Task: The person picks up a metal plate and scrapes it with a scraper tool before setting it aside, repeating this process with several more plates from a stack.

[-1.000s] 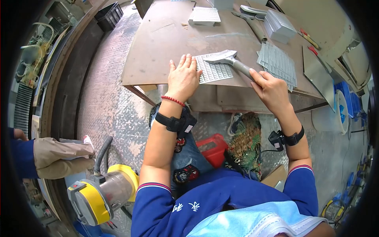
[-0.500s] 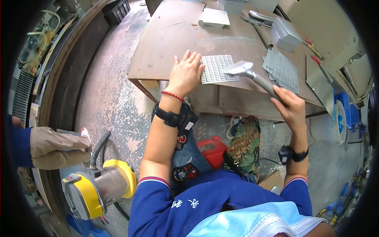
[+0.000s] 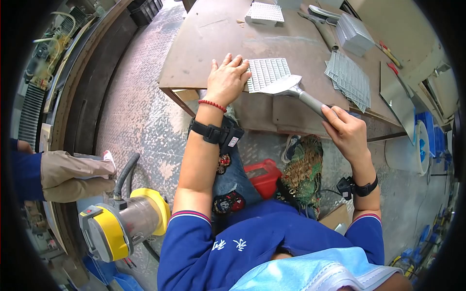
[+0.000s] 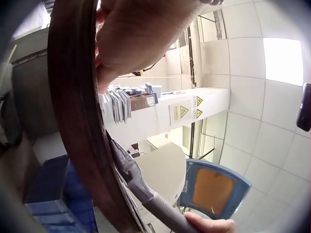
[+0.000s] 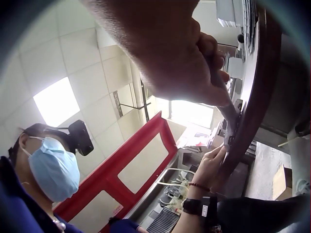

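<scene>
A thin white sheet with rows of small slots (image 3: 267, 69) lies at the front edge of the brown table (image 3: 208, 53). My left hand (image 3: 226, 80) rests on the sheet's left side, palm down, fingers stretched forward and a little spread. In my right hand (image 3: 347, 132) I grip the grey handle of a scraper with a broad silver blade (image 3: 286, 85). The blade overlaps the sheet's front right corner in the head view. From the left wrist, the scraper (image 4: 133, 177) shows low along the table edge. Part of the sheet is hidden beneath blade and fingers.
Fanned slotted sheets (image 3: 348, 80) lie right of the scraper, with a stack of white pieces (image 3: 355, 33) behind them. Another white stack (image 3: 264, 13) and a grey tubular tool (image 3: 324, 34) are farther back. A yellow vacuum cleaner (image 3: 116, 230) and another person's legs (image 3: 73, 177) are at left.
The scraper first lay across the sheet's far middle, then swung right to the sheet's right edge with my right hand. Now its blade is back left, over the front corner. My left hand stays on the sheet.
</scene>
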`<state>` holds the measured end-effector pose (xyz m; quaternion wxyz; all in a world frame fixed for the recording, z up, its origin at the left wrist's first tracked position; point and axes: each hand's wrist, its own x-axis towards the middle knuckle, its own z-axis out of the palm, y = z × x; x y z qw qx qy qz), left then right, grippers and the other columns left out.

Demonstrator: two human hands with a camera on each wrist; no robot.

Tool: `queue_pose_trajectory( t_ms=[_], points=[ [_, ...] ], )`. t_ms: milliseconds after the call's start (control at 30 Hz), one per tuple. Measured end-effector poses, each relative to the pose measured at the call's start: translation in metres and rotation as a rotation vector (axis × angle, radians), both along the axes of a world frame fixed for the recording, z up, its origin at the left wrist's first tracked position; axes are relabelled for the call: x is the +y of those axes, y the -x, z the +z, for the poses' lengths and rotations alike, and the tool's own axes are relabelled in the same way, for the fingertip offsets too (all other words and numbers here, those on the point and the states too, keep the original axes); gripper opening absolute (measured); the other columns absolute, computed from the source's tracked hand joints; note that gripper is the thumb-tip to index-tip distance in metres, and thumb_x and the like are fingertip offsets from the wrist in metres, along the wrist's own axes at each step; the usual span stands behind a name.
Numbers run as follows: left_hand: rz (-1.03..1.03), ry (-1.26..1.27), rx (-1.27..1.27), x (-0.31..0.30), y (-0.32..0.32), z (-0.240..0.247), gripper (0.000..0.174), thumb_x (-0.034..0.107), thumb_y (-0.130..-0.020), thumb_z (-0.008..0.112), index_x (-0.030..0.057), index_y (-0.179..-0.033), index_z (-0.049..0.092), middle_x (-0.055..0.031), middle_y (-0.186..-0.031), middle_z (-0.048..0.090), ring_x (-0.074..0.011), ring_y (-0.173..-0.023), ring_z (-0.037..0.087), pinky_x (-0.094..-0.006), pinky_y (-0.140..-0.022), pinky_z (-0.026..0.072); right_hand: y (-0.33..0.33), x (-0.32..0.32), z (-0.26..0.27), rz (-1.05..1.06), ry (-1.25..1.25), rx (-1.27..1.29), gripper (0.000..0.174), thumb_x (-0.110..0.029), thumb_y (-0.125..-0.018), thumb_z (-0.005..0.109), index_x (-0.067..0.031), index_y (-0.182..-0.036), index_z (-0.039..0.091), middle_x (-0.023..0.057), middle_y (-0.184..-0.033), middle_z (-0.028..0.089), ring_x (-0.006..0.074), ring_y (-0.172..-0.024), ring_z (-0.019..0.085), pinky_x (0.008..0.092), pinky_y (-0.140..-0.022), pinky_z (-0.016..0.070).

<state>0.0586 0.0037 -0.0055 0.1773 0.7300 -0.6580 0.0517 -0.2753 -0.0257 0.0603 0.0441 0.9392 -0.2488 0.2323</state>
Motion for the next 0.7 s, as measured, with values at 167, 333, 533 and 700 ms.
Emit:
queue_pose_trajectory(
  t_ms=[167,333,533,700],
  points=[
    [0.0,0.004,0.0,0.0,0.001,-0.001,0.04,0.037,-0.098,0.051,0.0147,-0.131,0.059,-0.0077,-0.143,0.052,-0.0313,-0.139,0.04,-0.0615,-0.111,0.0277,-0.007,0.001,-0.006,-0.021,0.027,-0.017,0.034,-0.015,-0.081,0.073,-0.0121,-0.115,0.069,0.0057,-0.094,0.066,0.0227,-0.066,0.064,0.033,-0.059,0.0514],
    [0.002,0.008,-0.014,-0.001,0.001,-0.003,0.04,0.036,-0.099,0.051,0.0141,-0.131,0.059,-0.0079,-0.143,0.052,-0.0311,-0.139,0.04,-0.0613,-0.111,0.0279,-0.012,0.002,-0.008,-0.046,0.043,-0.003,0.034,-0.015,-0.081,0.072,-0.0119,-0.115,0.069,0.0057,-0.093,0.065,0.0226,-0.065,0.063,0.0333,-0.058,0.0511],
    [0.007,0.008,-0.023,0.0,0.002,-0.002,0.04,0.036,-0.099,0.05,0.0137,-0.13,0.06,-0.0074,-0.142,0.052,-0.0309,-0.138,0.04,-0.0612,-0.111,0.0289,-0.021,0.005,-0.013,-0.087,0.068,-0.013,0.033,-0.017,-0.082,0.072,-0.0116,-0.115,0.069,0.0062,-0.092,0.065,0.0226,-0.065,0.064,0.0336,-0.058,0.0513],
    [0.021,0.007,-0.024,0.0,0.003,-0.001,0.04,0.037,-0.099,0.051,0.0141,-0.13,0.06,-0.0064,-0.142,0.052,-0.0305,-0.138,0.041,-0.0608,-0.111,0.0296,-0.022,0.007,-0.016,-0.09,0.081,-0.042,0.034,-0.017,-0.083,0.071,-0.0116,-0.116,0.068,0.0066,-0.092,0.065,0.0227,-0.065,0.064,0.0335,-0.058,0.0511]
  ],
)
